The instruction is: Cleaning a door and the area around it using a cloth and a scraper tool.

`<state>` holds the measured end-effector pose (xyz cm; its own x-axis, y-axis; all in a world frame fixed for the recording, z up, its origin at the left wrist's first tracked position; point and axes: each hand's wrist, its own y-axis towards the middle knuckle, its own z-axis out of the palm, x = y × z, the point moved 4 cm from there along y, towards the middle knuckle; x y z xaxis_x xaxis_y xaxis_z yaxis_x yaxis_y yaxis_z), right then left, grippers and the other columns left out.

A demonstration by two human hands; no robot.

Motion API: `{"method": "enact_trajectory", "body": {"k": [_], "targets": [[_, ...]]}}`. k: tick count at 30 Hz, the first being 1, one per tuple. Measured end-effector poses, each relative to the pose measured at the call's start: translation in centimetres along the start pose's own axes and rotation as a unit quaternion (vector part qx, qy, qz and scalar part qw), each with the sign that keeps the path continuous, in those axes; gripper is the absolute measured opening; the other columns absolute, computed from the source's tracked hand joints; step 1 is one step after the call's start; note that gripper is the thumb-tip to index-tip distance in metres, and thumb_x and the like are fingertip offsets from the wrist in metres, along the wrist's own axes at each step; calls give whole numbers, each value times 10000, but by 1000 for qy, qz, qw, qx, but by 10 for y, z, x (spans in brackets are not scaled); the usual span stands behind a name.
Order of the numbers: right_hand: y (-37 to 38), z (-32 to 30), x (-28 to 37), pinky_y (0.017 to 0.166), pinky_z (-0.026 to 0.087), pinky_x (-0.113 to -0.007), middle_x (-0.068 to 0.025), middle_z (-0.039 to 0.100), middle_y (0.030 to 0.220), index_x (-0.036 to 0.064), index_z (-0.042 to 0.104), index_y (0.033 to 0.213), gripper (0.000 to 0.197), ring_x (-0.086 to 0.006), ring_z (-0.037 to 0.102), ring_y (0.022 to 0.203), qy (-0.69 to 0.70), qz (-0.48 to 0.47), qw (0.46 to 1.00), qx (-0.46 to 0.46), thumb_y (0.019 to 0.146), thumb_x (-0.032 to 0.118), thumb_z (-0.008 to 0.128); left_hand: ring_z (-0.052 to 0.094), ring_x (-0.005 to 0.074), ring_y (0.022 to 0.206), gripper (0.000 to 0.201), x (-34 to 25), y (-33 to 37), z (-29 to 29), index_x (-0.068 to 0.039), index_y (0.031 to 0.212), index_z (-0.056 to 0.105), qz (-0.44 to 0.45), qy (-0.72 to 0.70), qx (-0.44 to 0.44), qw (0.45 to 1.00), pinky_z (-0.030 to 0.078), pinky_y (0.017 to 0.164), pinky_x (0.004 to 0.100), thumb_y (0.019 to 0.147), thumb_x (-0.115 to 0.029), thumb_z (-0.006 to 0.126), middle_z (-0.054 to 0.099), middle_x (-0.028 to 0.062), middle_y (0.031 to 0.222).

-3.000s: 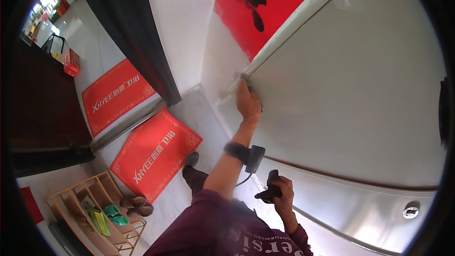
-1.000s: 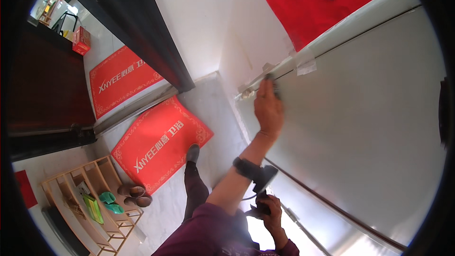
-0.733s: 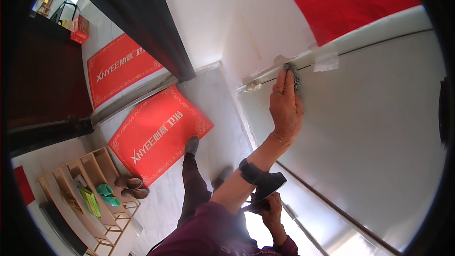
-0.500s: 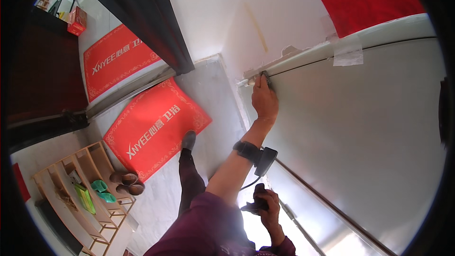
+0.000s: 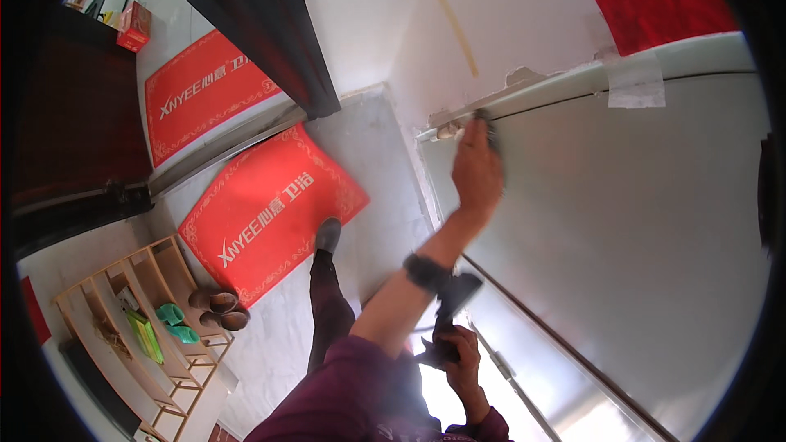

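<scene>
Door [image 5: 622, 221] edge under left hand [image 5: 475, 168]; right hand [image 5: 458, 352] grips dark object [image 5: 438, 350].

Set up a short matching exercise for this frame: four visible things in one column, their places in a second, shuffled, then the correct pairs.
Things:
1. left hand
2. right hand
3. red doormat
4. wooden shoe rack

Places:
A. lower left, holding green slippers
B. low by the body, gripping a dark object
C. raised to the top edge of the grey door
D. flat on the floor beside the person's shoe

Pairs: 1-C, 2-B, 3-D, 4-A
</scene>
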<state>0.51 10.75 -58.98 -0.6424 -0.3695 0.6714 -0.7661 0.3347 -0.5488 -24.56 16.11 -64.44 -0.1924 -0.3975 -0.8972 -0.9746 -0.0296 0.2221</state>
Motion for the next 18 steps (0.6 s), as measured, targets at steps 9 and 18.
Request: {"method": "enact_trajectory", "body": {"k": [9,18], "targets": [[0,24,-5,809,427,-337,-126,527,998,57,598,895,434,-272,506,950,8,-43,999,-10,480,-17,701,514,333,939,383,46,6,5,9,1104,477,-14,60,75,995,431,797,389,724,50,447,503,164,1103],[20,31,2,818,424,-337,-140,520,1009,40,592,896,380,-271,512,953,-17,-22,1000,14,522,-15,629,532,302,903,330,147,-96,10,-55,1052,525,-183,63,231,954,434,756,405,733,-32,442,554,140,1021]]}}
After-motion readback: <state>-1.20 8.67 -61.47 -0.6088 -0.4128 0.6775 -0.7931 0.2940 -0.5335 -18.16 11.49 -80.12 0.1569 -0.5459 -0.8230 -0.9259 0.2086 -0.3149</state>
